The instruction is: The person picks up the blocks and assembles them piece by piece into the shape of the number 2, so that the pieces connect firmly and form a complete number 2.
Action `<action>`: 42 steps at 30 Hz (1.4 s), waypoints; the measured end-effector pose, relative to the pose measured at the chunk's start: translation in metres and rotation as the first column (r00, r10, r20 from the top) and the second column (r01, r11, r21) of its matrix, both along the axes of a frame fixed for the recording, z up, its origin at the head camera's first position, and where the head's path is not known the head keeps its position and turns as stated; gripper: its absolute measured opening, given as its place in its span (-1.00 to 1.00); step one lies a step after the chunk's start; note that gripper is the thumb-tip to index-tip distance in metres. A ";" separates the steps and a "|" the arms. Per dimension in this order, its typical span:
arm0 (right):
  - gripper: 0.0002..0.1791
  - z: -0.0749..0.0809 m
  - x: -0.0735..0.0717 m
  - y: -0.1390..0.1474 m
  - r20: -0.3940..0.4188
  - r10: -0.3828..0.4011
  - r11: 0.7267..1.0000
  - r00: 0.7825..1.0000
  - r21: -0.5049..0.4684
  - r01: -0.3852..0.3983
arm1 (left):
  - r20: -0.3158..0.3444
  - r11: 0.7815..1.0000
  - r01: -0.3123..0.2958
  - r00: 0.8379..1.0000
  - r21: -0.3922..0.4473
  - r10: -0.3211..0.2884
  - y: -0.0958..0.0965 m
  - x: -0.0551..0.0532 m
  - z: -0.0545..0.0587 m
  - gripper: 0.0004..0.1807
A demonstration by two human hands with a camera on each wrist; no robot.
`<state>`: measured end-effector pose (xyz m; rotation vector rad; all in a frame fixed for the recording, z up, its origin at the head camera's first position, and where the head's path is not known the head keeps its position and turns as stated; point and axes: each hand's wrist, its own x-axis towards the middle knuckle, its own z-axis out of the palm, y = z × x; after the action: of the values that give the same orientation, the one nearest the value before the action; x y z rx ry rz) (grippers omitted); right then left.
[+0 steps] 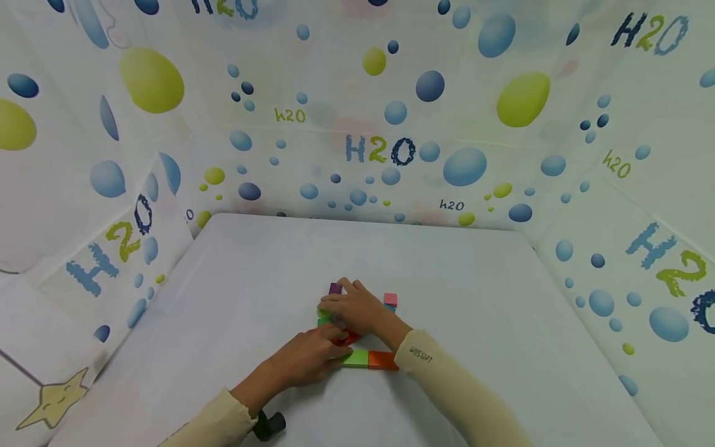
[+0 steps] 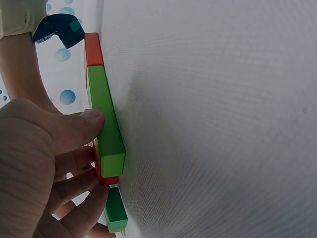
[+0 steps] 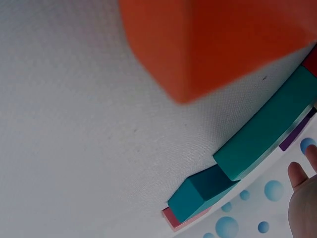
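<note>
My left hand (image 1: 313, 357) lies at the near left of a block layout. Its thumb touches the side of a long light green block (image 2: 106, 119), while its fingers reach past to a red block (image 1: 347, 339) and a dark green block (image 2: 115, 208). My right hand (image 1: 360, 308) is over the far left part of the layout, its fingers at a small green piece (image 1: 324, 314). What lies under its palm is hidden, and I cannot tell whether it pinches anything. A purple block (image 1: 334, 288) shows just beyond its fingers.
An orange block (image 1: 383, 361) continues the near row to the right, close to my right sleeve. On the far right a pink block (image 1: 390, 299) stands by a teal block (image 3: 198, 193), with a longer teal block (image 3: 267, 124) alongside. White table surface (image 1: 475, 292) surrounds the blocks.
</note>
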<state>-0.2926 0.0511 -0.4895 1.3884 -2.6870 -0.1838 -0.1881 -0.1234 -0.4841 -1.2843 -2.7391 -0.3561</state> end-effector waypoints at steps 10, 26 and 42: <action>-0.59 0.004 0.002 -0.001 0.027 0.027 0.999 0.999 -0.044 -0.025 | -0.023 1.000 0.009 1.000 -0.011 -0.009 -0.001 -0.002 -0.003 -0.77; -0.65 0.001 -0.002 -0.002 0.038 0.076 0.996 0.996 -0.056 -0.073 | 0.003 1.000 0.001 1.000 -0.018 -0.001 0.000 -0.001 0.001 -0.74; -0.58 0.025 0.003 0.009 0.064 0.033 0.994 0.997 -0.102 -0.026 | -0.018 1.000 0.003 1.000 -0.014 -0.004 0.000 -0.001 0.002 -0.74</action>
<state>-0.2898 0.0602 -0.4644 1.4273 -2.6845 0.0000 -0.1889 -0.1229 -0.4820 -1.2894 -2.7296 -0.3238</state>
